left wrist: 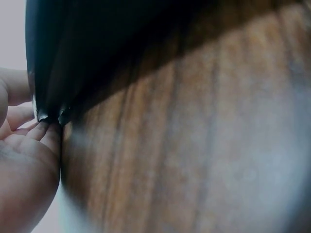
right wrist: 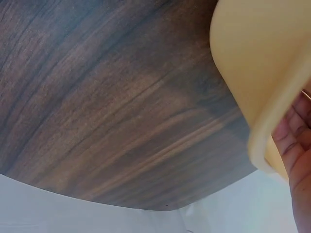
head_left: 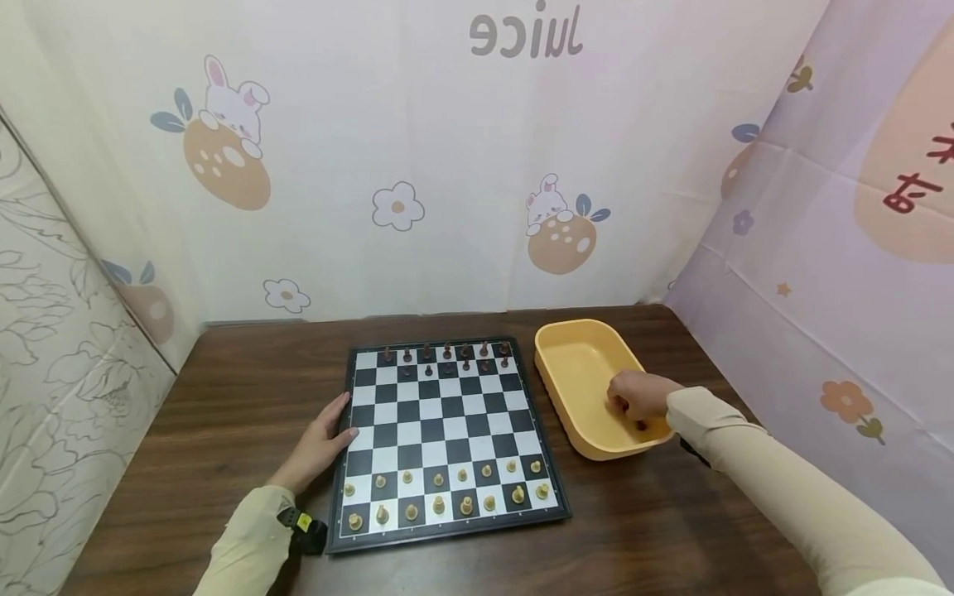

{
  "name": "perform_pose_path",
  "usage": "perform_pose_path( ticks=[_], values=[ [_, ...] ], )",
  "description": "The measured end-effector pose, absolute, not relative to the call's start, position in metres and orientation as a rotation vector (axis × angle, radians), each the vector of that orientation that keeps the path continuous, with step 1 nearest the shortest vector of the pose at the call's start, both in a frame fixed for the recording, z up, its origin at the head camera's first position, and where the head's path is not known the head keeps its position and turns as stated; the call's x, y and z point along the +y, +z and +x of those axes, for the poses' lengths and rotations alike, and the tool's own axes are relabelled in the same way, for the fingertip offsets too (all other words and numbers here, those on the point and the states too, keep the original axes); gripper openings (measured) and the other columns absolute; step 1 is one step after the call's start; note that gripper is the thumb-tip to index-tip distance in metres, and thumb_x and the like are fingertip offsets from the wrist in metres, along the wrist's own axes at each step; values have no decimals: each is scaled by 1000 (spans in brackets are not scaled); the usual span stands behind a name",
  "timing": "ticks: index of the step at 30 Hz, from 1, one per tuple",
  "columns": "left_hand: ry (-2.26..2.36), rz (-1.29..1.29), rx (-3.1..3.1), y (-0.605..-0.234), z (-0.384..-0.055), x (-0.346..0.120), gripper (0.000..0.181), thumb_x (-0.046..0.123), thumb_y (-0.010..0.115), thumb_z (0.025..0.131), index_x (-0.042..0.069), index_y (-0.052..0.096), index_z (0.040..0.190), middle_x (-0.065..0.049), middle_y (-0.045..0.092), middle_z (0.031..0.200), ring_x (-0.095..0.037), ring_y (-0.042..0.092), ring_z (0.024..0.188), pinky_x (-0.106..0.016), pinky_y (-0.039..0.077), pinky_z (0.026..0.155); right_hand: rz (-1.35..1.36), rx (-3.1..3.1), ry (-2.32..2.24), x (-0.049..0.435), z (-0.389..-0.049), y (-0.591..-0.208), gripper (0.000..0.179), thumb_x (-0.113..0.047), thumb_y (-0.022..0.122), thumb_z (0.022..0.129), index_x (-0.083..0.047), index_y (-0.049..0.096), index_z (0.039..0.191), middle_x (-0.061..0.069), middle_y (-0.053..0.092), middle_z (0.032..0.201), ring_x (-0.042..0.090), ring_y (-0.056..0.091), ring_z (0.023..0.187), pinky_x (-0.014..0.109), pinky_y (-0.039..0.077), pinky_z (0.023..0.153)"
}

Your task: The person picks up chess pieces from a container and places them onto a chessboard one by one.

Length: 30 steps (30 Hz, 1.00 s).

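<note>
A black-framed chessboard with black and white squares lies on the table. Cream chess pieces stand in two rows along its near side. Dark red chess pieces stand in two rows at the far side, grouped toward the right. My left hand rests at the board's left edge, its thumb over the frame. To the board's right, my right hand reaches down into a yellow plastic basket, fingers bent. A dark red piece lies by the fingers; the fingertips are hidden.
The brown wood-grain table ends at a cartoon-printed cloth hanging behind. Another printed cloth bounds the right side. Black wrist gear on the left sleeve sits near the board's lower left corner.
</note>
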<state>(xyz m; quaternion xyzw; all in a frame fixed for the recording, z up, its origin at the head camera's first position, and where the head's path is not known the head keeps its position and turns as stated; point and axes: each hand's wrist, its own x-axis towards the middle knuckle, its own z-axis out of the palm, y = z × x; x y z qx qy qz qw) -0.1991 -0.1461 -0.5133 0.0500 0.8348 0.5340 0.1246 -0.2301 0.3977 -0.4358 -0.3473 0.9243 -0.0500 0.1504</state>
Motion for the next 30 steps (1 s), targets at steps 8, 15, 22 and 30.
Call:
perform_pose_path(
  ticks=[8,15,22,30],
  values=[
    [1584,181,2425,-512,-200,-147,69,9,55,96,6,16,153,-21,8,157,-40,10,142,-52,14,113,-989,2700,-91,389,-233,-419,18,9,70,67,-8,66,65,-8,52,60,5,42,54,21,39,48],
    [1582,189,2425,-512,-199,-147,69,9,55,96,6,16,153,-22,8,157,-41,9,142,-53,14,112,-1038,2721,-148,383,-242,-408,14,9,71,70,-4,71,74,-1,62,68,6,51,60,23,46,53],
    [1584,198,2426,-510,-198,-148,69,10,56,96,5,17,152,-22,8,157,-40,9,142,-52,13,113,-1063,2728,-221,373,-251,-404,10,5,74,73,-5,72,74,-4,62,70,4,51,61,24,47,54],
    [1591,181,2416,-511,-199,-148,69,12,56,96,7,17,153,-21,7,157,-41,9,142,-52,15,112,-1087,2766,-258,359,-264,-392,11,2,75,74,-9,72,72,-5,62,69,4,52,60,24,47,54]
  ],
)
